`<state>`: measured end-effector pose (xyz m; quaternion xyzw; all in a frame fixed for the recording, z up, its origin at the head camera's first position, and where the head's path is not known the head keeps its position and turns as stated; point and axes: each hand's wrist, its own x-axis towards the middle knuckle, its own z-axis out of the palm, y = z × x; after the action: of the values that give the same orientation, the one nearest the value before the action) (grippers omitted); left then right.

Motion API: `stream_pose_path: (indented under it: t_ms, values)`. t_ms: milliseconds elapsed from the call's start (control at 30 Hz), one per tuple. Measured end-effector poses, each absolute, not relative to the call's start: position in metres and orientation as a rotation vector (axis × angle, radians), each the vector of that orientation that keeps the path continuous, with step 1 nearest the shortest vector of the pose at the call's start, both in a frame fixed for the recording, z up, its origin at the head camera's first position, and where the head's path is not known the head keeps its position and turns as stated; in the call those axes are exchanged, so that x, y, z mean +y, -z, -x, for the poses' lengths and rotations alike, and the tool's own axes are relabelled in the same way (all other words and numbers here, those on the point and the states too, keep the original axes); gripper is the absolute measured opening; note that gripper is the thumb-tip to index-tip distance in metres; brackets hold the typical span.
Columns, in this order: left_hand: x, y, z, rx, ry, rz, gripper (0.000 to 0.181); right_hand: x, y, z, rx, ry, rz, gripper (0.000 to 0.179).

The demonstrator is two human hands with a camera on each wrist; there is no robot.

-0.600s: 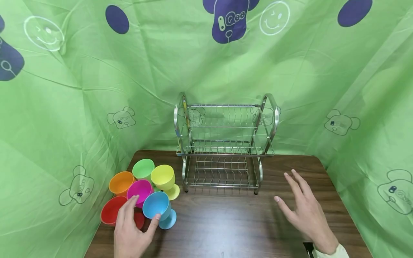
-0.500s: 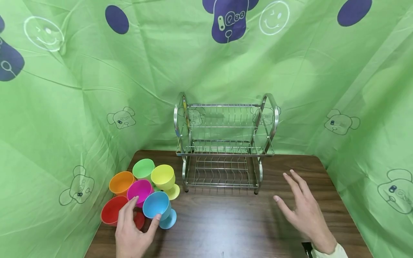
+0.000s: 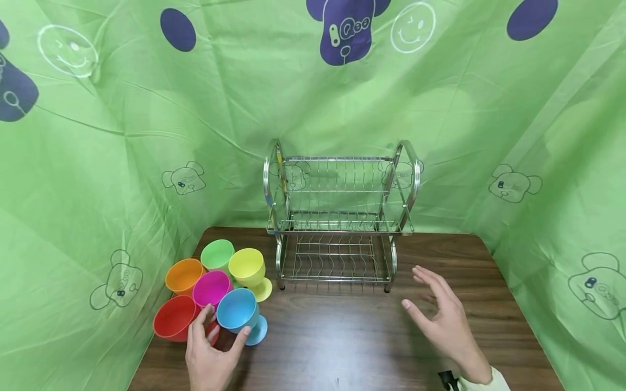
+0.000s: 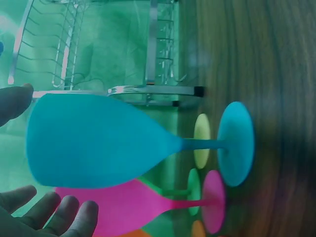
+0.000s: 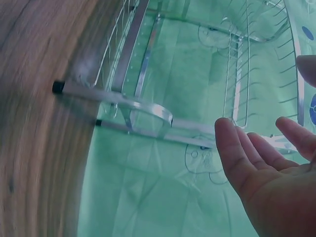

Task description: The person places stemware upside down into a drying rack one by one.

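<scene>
Several plastic goblets stand upright in a cluster at the table's left. Nearest my left hand [image 3: 212,347] is the blue goblet [image 3: 238,310]. Its bowl lies between my spread thumb and fingers, the thumb tip right at the near side. In the left wrist view the fingers [image 4: 86,215] stand a little apart from the blue goblet [image 4: 98,143]. The pink goblet [image 3: 212,289] and red goblet [image 3: 173,319] sit just beyond and left of that hand. On the other side, my right hand [image 3: 447,326] hovers over the table with fingers extended, holding nothing.
A two-tier metal dish rack [image 3: 337,233] stands at the back middle of the wooden table [image 3: 323,336]. Yellow [image 3: 246,267], green [image 3: 217,255] and orange [image 3: 185,276] goblets fill the back of the cluster. Green cloth [image 3: 235,98] with printed figures hangs around the table.
My left hand has shifted slightly right, its fingers now between the red and blue goblets. The right hand has moved a little left. The goblets stay in place.
</scene>
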<state>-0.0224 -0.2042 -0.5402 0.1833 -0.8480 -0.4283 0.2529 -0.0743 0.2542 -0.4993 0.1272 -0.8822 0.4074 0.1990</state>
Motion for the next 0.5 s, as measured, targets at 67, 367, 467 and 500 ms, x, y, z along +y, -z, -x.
stream_pose_path:
  t_ms: [67, 367, 467, 500]
  values:
    - [-0.203, 0.545, 0.024, -2.301, 1.198, -0.500, 0.102, 0.251, 0.499, 0.073, -2.469, -1.199, -0.350, 0.077]
    - [-0.194, 0.558, 0.030, -2.271, 1.275, -0.562, 0.107, 0.234, 0.503, 0.069, -2.446, -1.323, -0.428, 0.073]
    - [-0.191, 0.560, 0.031, -2.251, 1.289, -0.605, 0.109, 0.230, 0.505, 0.067, -2.435, -1.334, -0.448, 0.070]
    - [-0.190, 0.560, 0.031, -2.240, 1.294, -0.616, 0.109, 0.229, 0.505, 0.067, -2.433, -1.355, -0.444, 0.070]
